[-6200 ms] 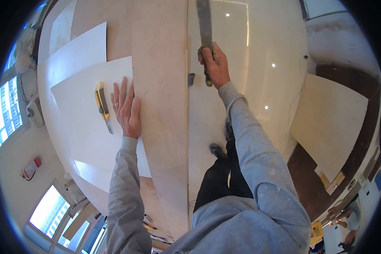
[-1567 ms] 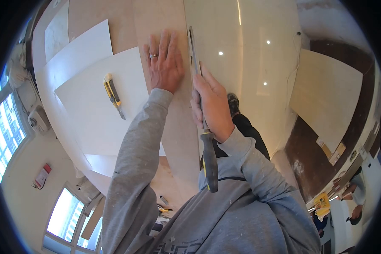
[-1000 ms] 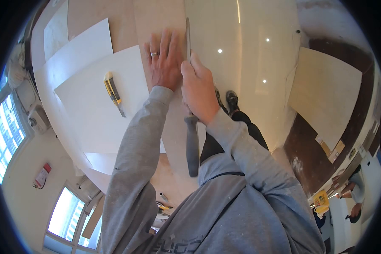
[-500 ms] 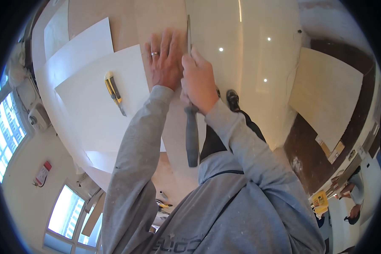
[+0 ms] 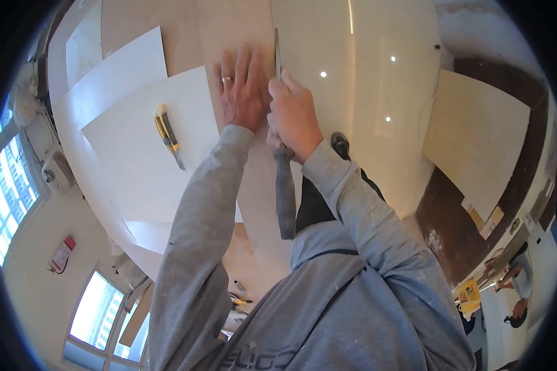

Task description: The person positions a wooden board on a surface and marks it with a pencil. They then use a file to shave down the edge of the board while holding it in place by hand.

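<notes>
I see little change from 0.5 s ago: right hand (image 5: 294, 117) clenched on the file (image 5: 284, 198) at the right edge of the board (image 5: 235, 25), lengthwise near-to-far, blade pointing far; left hand (image 5: 244, 89) spread flat beside it.

Matt wooden board (image 5: 241, 28); smooth white sheet (image 5: 142, 148); glossy floor (image 5: 365, 74).

Left hand (image 5: 244, 89) flat on plywood board (image 5: 238, 25), just left of board's right edge. Right hand (image 5: 294, 117) touching beside it, wrapped round file (image 5: 284, 198); blade lies along that edge, handle points back toward body. Utility knife (image 5: 167, 133) on sheet (image 5: 136, 167), left of hands; second sheet (image 5: 117, 68) behind. Floor (image 5: 365, 74) right of board; loose panel (image 5: 483, 136) farther right.
</notes>
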A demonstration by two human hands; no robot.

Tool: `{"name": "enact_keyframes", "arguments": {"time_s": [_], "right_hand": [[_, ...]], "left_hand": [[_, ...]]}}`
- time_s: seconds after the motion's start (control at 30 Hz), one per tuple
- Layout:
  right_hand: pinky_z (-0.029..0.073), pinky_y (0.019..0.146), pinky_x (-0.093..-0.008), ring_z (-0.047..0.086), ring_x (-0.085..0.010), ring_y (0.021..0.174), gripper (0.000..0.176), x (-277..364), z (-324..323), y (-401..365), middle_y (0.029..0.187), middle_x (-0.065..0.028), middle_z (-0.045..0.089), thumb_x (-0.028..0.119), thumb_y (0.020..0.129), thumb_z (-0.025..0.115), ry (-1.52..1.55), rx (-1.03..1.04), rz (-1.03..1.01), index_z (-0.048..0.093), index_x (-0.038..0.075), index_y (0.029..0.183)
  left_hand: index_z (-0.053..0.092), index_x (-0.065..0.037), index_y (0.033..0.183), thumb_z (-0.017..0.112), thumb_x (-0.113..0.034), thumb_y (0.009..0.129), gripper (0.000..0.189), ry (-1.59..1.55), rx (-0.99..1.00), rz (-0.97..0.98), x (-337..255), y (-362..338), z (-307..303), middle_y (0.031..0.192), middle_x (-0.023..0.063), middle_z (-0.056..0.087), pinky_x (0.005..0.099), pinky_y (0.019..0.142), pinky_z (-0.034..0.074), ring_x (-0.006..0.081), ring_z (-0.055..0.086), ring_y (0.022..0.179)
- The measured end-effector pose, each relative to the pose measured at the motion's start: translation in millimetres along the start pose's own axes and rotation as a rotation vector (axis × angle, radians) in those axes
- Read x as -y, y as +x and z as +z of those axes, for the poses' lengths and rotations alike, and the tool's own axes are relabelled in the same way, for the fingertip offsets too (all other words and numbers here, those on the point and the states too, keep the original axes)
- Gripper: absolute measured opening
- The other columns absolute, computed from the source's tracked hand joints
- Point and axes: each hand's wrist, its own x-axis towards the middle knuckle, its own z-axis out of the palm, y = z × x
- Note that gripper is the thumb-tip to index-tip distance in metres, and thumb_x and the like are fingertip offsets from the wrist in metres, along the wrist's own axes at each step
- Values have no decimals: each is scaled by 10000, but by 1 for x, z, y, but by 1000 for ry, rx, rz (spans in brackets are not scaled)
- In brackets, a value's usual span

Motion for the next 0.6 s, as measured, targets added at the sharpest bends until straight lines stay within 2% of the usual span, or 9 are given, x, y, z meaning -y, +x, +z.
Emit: {"name": "enact_keyframes", "arguments": {"time_s": [0.03,0.13,0.23,0.33,0.4,0.5,0.6], "right_hand": [[310,333,-301,353,-93,388,445,1,-2,-5,622,31,358,260,1089,498,64,7,48,494,71,1492],[309,335,-300,353,-91,395,318,20,0,-41,625,31,361,266,1084,507,95,11,79,545,80,1338],[316,337,-304,363,-89,403,347,21,0,-57,629,31,351,277,1080,514,93,14,43,531,84,1367],[333,342,-295,376,-86,408,523,-5,-4,-16,653,25,373,282,1083,511,64,13,58,432,77,1558],[342,344,-292,385,-86,411,535,2,-8,-13,678,18,400,286,1087,513,152,35,114,423,80,1572],[351,346,-288,392,-85,413,506,14,-8,-33,707,12,425,292,1091,516,159,39,131,446,83,1546],[354,347,-290,392,-87,410,508,29,-7,-57,710,10,427,296,1092,520,128,69,106,443,82,1546]], "left_hand": [[411,-217,1645,561,-251,1044,621,-1,6,-4,-3,-6,-1,1728,45,341,585,1316,162,404,219,1611],[450,-200,1618,558,-240,1036,593,-17,-29,2,-2,1,1,1714,57,366,598,1309,166,420,241,1598],[535,-169,1561,552,-214,1021,541,-66,-48,-10,-4,3,0,1684,85,420,625,1296,167,451,290,1573],[506,-192,1582,557,-230,1029,556,-53,-31,-16,-4,-4,-1,1695,71,402,613,1300,172,435,279,1581],[438,-234,1631,566,-255,1039,605,-8,-41,5,0,1,2,1715,45,368,595,1307,180,403,255,1598],[424,-239,1638,560,-257,1045,609,13,-35,0,2,-1,6,1719,43,361,593,1308,174,398,254,1600],[519,-187,1575,554,-222,1030,547,-55,-43,-8,-3,1,1,1690,78,410,616,1304,151,440,274,1585]]}}
